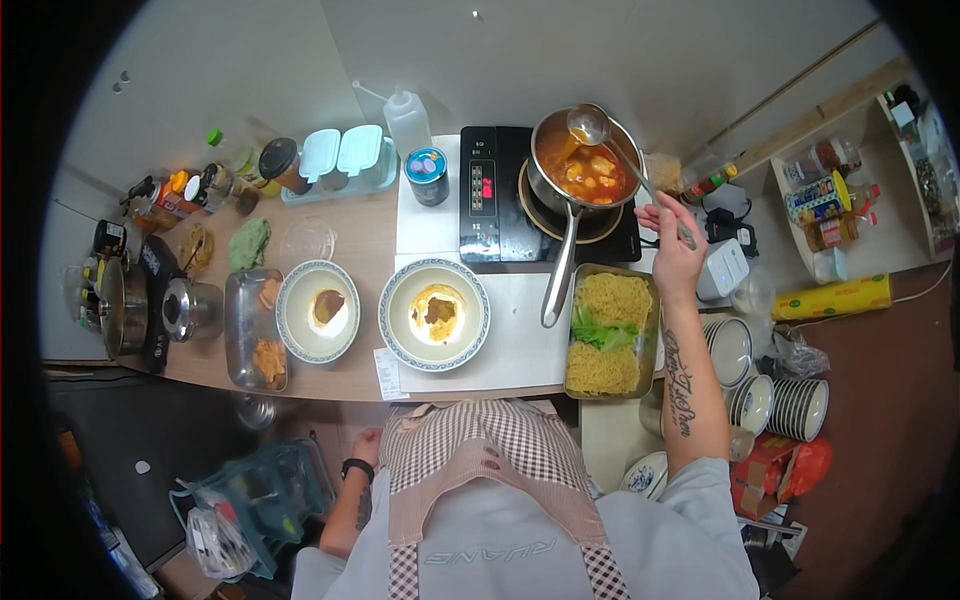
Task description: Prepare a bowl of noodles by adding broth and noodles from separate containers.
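Note:
A metal ladle (pixel 589 125) is held by its handle in my right hand (pixel 670 225), its bowl over the far side of a steel saucepan (pixel 571 259). Red soup (pixel 592 176) with pale chunks fills the pan, which stands on a black induction cooker (pixel 480 240) with a lit display. My left hand (pixel 367 444) hangs low beside the checked apron, its fingers curled; whether anything is in it does not show. Two patterned bowls, one large (pixel 433 352) and one smaller (pixel 317 349), hold brown and yellow seasoning. Right of them, a metal tray (pixel 571 379) holds yellow noodles (pixel 611 298) and lettuce (pixel 604 332).
A steel tray (pixel 238 315) with orange food pieces lies left of the bowls. Sauce jars, a lidded container set (pixel 337 152) and a squeeze bottle (pixel 407 124) line the back. Stacked plates (pixel 801 409) stand at the right, near the pan handle's side. A blue-green basket (pixel 262 495) is low left.

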`<state>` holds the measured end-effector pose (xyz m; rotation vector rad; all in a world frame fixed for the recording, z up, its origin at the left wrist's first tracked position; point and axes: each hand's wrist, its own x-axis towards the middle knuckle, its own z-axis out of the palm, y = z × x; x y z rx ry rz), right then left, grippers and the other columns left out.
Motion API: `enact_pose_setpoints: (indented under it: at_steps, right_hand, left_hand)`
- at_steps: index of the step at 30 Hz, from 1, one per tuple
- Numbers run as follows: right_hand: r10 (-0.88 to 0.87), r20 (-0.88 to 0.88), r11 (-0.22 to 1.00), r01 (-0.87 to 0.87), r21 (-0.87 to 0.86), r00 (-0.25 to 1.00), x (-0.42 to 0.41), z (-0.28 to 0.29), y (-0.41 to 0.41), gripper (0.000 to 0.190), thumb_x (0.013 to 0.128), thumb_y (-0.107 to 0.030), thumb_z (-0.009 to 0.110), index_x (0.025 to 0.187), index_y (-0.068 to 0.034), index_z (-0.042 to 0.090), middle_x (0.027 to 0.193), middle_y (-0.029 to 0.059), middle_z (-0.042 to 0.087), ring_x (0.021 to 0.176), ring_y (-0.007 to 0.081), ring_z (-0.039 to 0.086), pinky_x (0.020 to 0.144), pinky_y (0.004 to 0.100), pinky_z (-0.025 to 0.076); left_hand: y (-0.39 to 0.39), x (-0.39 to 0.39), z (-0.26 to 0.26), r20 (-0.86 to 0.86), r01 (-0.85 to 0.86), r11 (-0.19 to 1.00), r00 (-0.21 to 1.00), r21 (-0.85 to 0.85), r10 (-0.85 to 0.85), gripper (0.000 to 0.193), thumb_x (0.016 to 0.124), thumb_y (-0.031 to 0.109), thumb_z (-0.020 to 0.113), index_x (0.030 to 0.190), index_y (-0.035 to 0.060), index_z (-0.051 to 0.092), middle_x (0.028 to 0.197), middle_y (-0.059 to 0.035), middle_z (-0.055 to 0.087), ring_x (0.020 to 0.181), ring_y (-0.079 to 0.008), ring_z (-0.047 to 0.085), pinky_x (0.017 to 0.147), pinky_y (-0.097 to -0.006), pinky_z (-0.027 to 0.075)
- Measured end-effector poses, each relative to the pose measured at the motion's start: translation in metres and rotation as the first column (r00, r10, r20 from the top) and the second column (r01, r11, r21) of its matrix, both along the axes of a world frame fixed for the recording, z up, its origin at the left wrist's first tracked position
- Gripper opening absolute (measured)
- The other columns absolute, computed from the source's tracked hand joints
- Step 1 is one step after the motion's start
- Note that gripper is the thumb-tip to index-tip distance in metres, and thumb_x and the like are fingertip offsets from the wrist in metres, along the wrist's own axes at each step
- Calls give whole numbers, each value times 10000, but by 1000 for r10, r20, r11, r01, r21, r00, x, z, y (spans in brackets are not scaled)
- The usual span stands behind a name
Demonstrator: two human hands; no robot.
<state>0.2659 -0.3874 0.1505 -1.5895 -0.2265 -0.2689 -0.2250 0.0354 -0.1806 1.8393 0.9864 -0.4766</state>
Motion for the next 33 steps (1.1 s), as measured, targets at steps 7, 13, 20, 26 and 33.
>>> enact_pose_setpoints:
  at_steps: [7,13,20,26,33]
  right_hand:
    - [92,69,936,-63,-347,993,-9,-3,14,196,972,-31,545,1108,66,647,927,110,665,870,180,693,773,268,550]
    - [81,126,898,-17,-440,989,6,-27,13,202,971,-61,548,1094,61,653,892,110,670,832,179,691,746,274,544]
    - [-64,-228,976,109,190,972,21,-37,1,297,1026,-136,472,1172,102,573,909,161,658,847,242,703,758,308,586]
    - [-23,-278,892,145,428,960,21,-28,-21,291,1027,-134,468,1194,98,522,938,190,647,848,281,700,775,342,597]
    - [4,-212,888,94,451,977,12,-3,-21,303,1026,-146,479,1201,99,513,941,190,646,878,288,692,816,358,588]
  left_hand:
    - [7,-6,-16,-6,-10,1000,1000,12,10,224,955,181,585,1041,17,711,928,-129,729,854,-192,678,796,-325,514]
    - [9,-8,-17,43,-91,985,994,-148,98,228,922,137,610,1066,-15,698,951,-113,727,859,-180,667,800,-310,510]
    - [2,-7,3,44,-68,994,996,-84,72,217,906,137,637,1055,-6,704,941,-78,725,822,-145,658,769,-284,509]
    - [-3,5,25,19,-2,998,1000,-66,3,219,906,140,651,1057,-12,697,932,-77,722,808,-140,655,759,-280,513]
    - [9,-5,-2,-9,-189,963,982,-192,191,210,908,149,654,1039,-9,698,924,-76,717,812,-143,650,756,-286,514]
